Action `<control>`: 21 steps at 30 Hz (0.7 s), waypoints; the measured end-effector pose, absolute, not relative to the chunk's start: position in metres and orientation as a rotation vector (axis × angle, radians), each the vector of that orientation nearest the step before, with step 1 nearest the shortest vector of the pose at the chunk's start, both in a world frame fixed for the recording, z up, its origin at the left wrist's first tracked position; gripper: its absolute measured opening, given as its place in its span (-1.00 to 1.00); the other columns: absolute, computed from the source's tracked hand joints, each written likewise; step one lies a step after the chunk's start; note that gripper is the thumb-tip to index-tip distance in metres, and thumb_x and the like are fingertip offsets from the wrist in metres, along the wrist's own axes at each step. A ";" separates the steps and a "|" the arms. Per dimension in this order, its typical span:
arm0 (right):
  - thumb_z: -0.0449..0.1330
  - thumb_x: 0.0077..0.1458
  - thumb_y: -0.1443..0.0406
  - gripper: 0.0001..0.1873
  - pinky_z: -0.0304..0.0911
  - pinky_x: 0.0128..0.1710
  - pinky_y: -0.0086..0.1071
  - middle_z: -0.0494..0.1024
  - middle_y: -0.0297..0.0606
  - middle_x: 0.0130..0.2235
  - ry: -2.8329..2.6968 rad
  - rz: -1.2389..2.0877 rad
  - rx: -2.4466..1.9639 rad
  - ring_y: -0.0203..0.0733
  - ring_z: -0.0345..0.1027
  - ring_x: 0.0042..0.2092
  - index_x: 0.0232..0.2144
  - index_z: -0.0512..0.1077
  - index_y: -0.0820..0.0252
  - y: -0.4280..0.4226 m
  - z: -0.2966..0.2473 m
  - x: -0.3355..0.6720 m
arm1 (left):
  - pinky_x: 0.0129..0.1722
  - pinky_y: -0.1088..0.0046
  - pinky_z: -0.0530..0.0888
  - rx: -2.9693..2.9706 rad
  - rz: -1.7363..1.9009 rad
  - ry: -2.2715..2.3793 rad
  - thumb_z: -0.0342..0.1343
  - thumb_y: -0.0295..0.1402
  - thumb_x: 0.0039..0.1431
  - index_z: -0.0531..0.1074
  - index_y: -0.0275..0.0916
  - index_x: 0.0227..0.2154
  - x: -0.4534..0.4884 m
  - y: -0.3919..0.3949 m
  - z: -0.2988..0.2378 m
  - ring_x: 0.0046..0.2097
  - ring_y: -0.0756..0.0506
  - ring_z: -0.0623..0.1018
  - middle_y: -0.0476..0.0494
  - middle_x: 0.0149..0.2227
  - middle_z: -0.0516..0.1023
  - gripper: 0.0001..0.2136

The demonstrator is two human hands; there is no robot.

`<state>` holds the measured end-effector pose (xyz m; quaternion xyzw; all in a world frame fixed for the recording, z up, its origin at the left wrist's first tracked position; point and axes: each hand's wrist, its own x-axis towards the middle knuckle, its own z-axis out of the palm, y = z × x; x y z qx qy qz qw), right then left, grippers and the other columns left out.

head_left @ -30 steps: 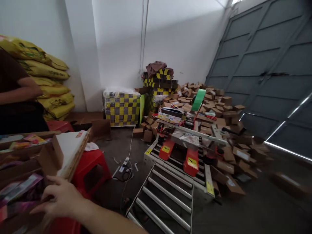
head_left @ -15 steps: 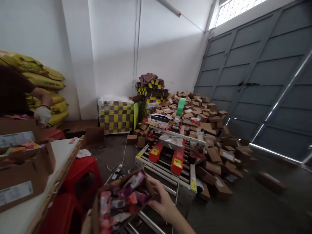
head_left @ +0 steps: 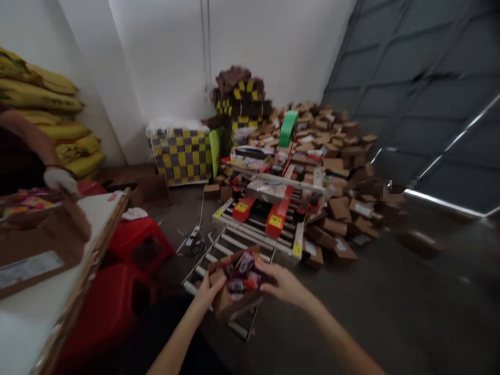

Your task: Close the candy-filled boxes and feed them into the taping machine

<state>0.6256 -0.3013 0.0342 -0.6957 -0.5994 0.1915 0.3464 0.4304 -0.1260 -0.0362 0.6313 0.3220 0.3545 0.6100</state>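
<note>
An open cardboard box (head_left: 233, 304) full of colourful packets sits at the near end of a roller conveyor (head_left: 219, 250). My left hand (head_left: 209, 292) grips its left flap and my right hand (head_left: 281, 284) holds its right edge, fingers curled on the cardboard. The rollers lead up to a carton-sealing machine (head_left: 269, 208) with red guards and a green tape roll (head_left: 288, 128) on top.
A heap of small sealed cartons (head_left: 344, 172) lies behind and right of the machine. Red plastic stools (head_left: 135, 237) stand beside a white table (head_left: 23, 323) bearing open boxes. A co-worker's gloved hand (head_left: 58, 179) reaches in at left. Yellow sacks (head_left: 47, 104), checkered bundles (head_left: 182, 153) and a grey door (head_left: 429, 94) line the walls.
I have carried the box from the table on the left, across my front, and set it down on the rollers. Now both hands are on it. My view dropped and swung right.
</note>
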 end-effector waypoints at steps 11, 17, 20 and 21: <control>0.20 0.01 0.21 -0.87 0.28 -0.17 -0.23 0.55 -0.22 -0.33 -1.320 0.222 -1.970 -0.10 0.39 -0.22 -0.44 0.51 0.13 -0.270 0.017 0.627 | -0.10 0.26 0.46 1.292 0.781 0.829 0.29 -0.14 -0.19 0.35 -0.27 -0.19 0.454 -0.138 -0.031 -0.19 -0.15 0.56 -0.19 -0.22 0.55 -0.51; 0.17 0.03 0.20 -0.82 0.26 -0.09 -0.19 0.51 -0.20 -0.25 -1.377 0.275 -1.888 -0.10 0.35 -0.14 -0.33 0.47 0.14 -0.259 0.009 0.633 | -0.04 0.28 0.43 1.204 0.824 0.800 0.24 -0.15 -0.09 0.31 -0.26 -0.10 0.446 -0.144 -0.028 -0.12 -0.15 0.55 -0.23 -0.12 0.53 -0.50; 0.13 0.04 0.20 -0.53 0.18 0.07 -0.11 0.39 -0.10 0.04 -1.320 0.224 -1.923 -0.04 0.23 0.09 0.03 0.31 0.15 -0.251 0.000 0.634 | 0.01 0.26 0.41 1.338 0.863 0.799 0.20 -0.18 -0.03 0.29 -0.27 -0.06 0.442 -0.147 -0.024 -0.04 -0.16 0.52 -0.25 -0.07 0.50 -0.52; 0.09 0.07 0.21 -0.46 0.12 0.13 -0.07 0.29 -0.07 0.15 -1.318 0.205 -1.956 -0.02 0.14 0.17 0.12 0.22 0.15 -0.248 -0.004 0.632 | 0.03 0.25 0.39 1.414 0.889 0.805 0.19 -0.19 -0.01 0.28 -0.28 -0.05 0.440 -0.149 -0.024 -0.02 -0.17 0.50 -0.26 -0.05 0.49 -0.53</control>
